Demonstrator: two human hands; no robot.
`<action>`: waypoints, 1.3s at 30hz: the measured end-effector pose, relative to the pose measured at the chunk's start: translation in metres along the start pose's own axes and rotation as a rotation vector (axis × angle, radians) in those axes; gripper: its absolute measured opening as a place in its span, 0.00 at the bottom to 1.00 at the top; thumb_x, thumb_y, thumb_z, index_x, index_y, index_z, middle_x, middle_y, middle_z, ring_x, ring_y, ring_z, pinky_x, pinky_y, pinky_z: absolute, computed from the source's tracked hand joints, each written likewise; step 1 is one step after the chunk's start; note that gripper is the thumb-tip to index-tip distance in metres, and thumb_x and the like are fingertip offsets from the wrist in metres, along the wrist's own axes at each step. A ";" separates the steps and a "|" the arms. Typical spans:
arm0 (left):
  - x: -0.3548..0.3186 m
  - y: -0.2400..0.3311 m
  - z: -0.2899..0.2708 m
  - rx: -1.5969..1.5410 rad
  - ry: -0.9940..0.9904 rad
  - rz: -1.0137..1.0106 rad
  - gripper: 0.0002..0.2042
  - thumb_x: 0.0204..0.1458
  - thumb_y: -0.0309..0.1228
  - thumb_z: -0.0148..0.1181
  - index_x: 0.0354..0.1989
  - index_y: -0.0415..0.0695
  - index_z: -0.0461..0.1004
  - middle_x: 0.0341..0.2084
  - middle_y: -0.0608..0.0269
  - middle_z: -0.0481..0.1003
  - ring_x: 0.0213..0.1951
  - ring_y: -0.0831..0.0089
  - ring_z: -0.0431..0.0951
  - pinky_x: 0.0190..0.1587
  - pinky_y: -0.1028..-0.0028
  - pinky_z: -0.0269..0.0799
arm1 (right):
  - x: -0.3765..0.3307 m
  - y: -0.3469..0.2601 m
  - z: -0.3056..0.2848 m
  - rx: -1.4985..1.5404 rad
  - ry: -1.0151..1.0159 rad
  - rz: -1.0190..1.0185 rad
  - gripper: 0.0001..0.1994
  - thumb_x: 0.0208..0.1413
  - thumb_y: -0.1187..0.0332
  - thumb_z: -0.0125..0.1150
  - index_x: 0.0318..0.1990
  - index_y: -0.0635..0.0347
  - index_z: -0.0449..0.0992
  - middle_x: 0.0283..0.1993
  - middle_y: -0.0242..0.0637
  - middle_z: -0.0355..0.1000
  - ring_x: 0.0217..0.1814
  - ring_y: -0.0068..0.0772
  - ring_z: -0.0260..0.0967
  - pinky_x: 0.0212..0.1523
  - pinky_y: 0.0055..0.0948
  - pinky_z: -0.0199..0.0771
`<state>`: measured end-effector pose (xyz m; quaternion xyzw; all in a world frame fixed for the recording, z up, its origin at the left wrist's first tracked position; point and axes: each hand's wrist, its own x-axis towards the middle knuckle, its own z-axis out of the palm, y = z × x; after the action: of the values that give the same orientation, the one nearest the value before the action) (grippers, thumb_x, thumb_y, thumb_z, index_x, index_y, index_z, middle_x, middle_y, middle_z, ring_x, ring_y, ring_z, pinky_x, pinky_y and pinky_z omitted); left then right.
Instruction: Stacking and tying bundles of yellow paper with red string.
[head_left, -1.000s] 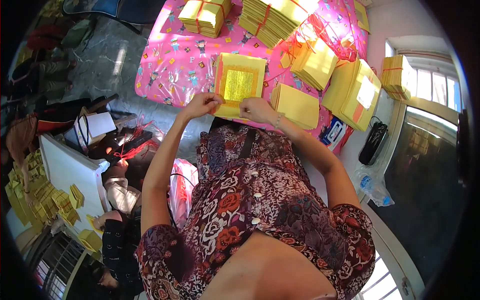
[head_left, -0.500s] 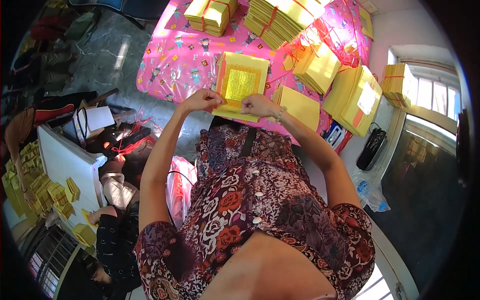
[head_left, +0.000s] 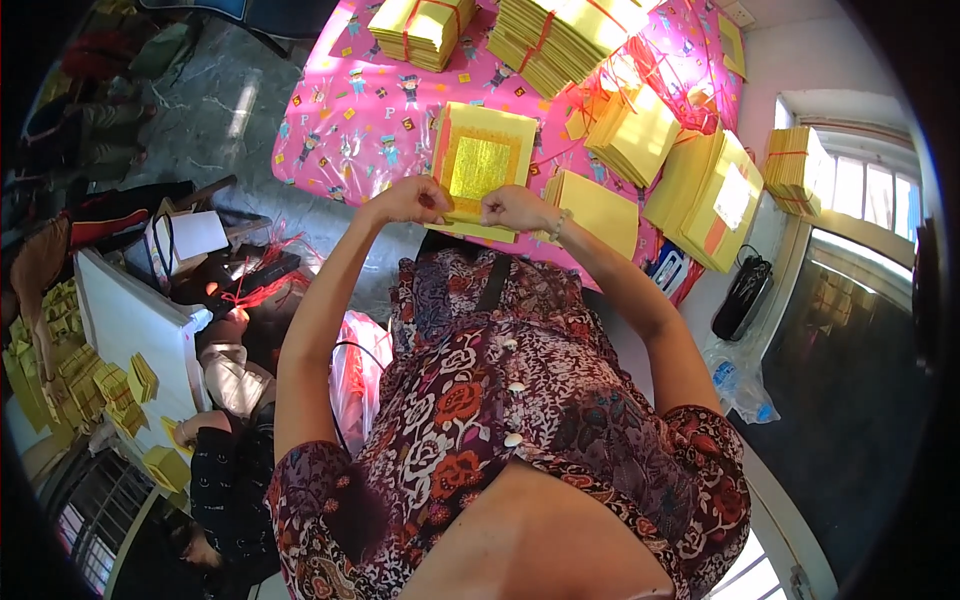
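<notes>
While both hands met at near edge of yellow paper stack (head_left: 482, 165) on pink table (head_left: 340, 120), left hand (head_left: 408, 200) fingers pinched its corner; right hand (head_left: 512, 208) fingers curled shut on same edge. Tied bundles (head_left: 560, 40) lay beyond.

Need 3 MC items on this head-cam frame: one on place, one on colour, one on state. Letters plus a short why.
1. Where does the yellow paper stack with the gold square lie?
A. on the pink tablecloth
B. on the floor
C. on the white board

2. What colour is the string around the bundles at the top?
A. blue
B. red
C. black

3. What are the left hand and right hand doing?
A. resting in the lap
B. both at the near edge of the stack
C. one lifting a bottle

Answers:
1 A, the pink cloth shows all around it.
2 B, red strands cross the yellow bundles.
3 B, both sets of fingers meet that edge.
</notes>
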<state>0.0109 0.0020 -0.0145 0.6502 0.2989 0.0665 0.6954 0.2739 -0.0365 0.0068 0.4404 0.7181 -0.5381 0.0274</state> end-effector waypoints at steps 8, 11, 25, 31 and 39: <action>0.004 0.011 -0.002 -0.007 0.006 -0.041 0.05 0.43 0.22 0.66 0.29 0.37 0.79 0.33 0.67 0.75 0.34 0.78 0.75 0.37 0.76 0.72 | 0.001 0.004 -0.001 0.099 -0.022 0.020 0.10 0.49 0.62 0.64 0.29 0.60 0.76 0.24 0.35 0.72 0.27 0.26 0.67 0.32 0.29 0.67; 0.005 0.007 -0.003 0.018 0.007 -0.092 0.04 0.43 0.22 0.66 0.28 0.37 0.79 0.31 0.67 0.76 0.34 0.78 0.75 0.38 0.76 0.71 | 0.001 0.001 -0.003 0.104 -0.045 0.022 0.08 0.51 0.64 0.63 0.30 0.60 0.76 0.25 0.34 0.72 0.28 0.23 0.67 0.34 0.27 0.67; 0.005 0.038 0.025 0.655 0.161 0.025 0.08 0.39 0.26 0.60 0.30 0.43 0.73 0.30 0.54 0.70 0.38 0.55 0.72 0.40 0.62 0.69 | -0.005 0.000 0.000 0.023 0.068 -0.083 0.11 0.52 0.61 0.59 0.31 0.60 0.74 0.27 0.41 0.73 0.30 0.39 0.71 0.33 0.35 0.69; 0.002 0.066 0.020 0.559 0.234 -0.042 0.15 0.40 0.29 0.61 0.39 0.42 0.71 0.36 0.53 0.70 0.41 0.55 0.73 0.41 0.63 0.70 | -0.010 -0.010 -0.020 -0.142 0.249 -0.201 0.09 0.55 0.64 0.56 0.33 0.61 0.69 0.29 0.45 0.69 0.33 0.46 0.68 0.34 0.39 0.68; 0.020 0.095 0.053 0.876 0.613 0.376 0.31 0.42 0.30 0.62 0.58 0.44 0.61 0.54 0.47 0.61 0.56 0.48 0.61 0.58 0.55 0.59 | 0.024 0.002 -0.097 -0.151 0.446 -0.147 0.10 0.53 0.65 0.58 0.31 0.64 0.72 0.31 0.46 0.71 0.34 0.44 0.70 0.37 0.37 0.70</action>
<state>0.0825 -0.0206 0.0670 0.8710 0.3659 0.2448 0.2180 0.3024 0.0560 0.0338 0.4915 0.7747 -0.3732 -0.1382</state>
